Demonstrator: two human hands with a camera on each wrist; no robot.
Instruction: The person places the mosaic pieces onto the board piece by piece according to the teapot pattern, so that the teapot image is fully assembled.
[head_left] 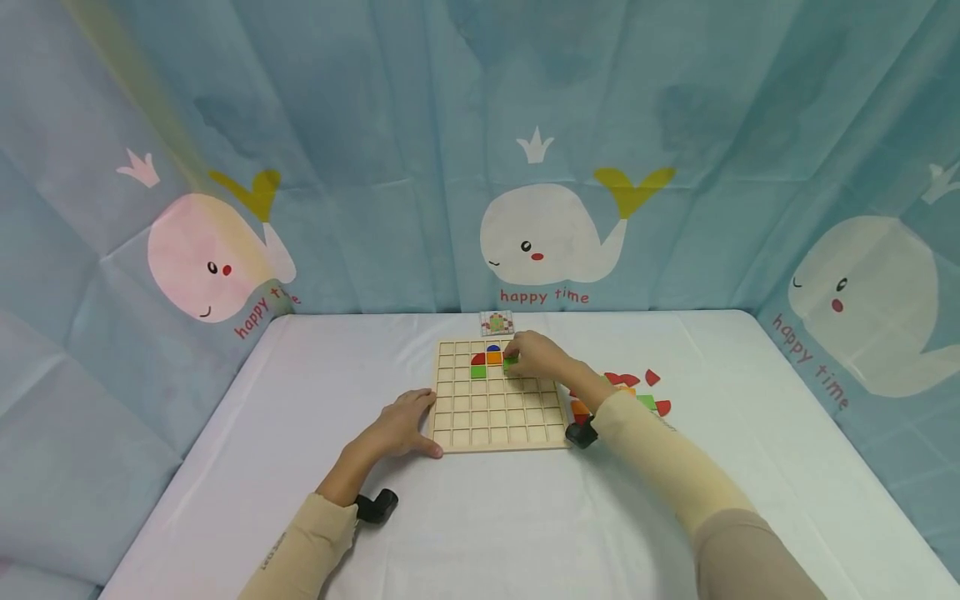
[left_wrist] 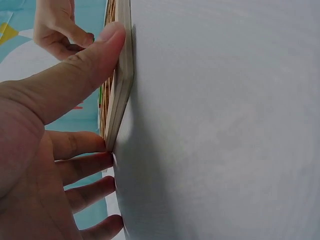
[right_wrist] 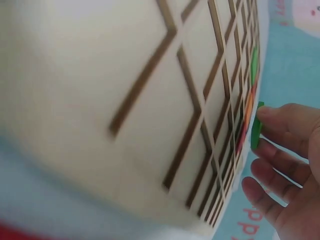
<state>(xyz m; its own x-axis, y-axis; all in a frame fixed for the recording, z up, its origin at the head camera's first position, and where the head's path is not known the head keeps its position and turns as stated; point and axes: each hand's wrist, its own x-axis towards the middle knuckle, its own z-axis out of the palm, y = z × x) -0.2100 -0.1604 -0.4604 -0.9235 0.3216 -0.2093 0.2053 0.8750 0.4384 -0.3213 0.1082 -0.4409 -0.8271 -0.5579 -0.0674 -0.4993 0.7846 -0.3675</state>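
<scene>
A wooden grid board (head_left: 498, 402) lies on the white table. In its upper part sit a blue piece (head_left: 492, 348), an orange square (head_left: 493, 358), a red rounded piece (head_left: 478, 359) and a green square (head_left: 478, 372). My right hand (head_left: 540, 357) is over the board's far right part. Between thumb and fingertips it pinches a green tile (right_wrist: 257, 127), seen nearly edge-on in the right wrist view. My left hand (head_left: 401, 423) rests at the board's near left corner, thumb and extended fingers touching its edges.
Loose coloured pieces, among them a red one (head_left: 652, 377) and a green one (head_left: 646, 402), lie right of the board, partly behind the right forearm. A small picture card (head_left: 497, 323) lies beyond the board's far edge. A whale-print curtain (head_left: 420, 242) hangs behind the table.
</scene>
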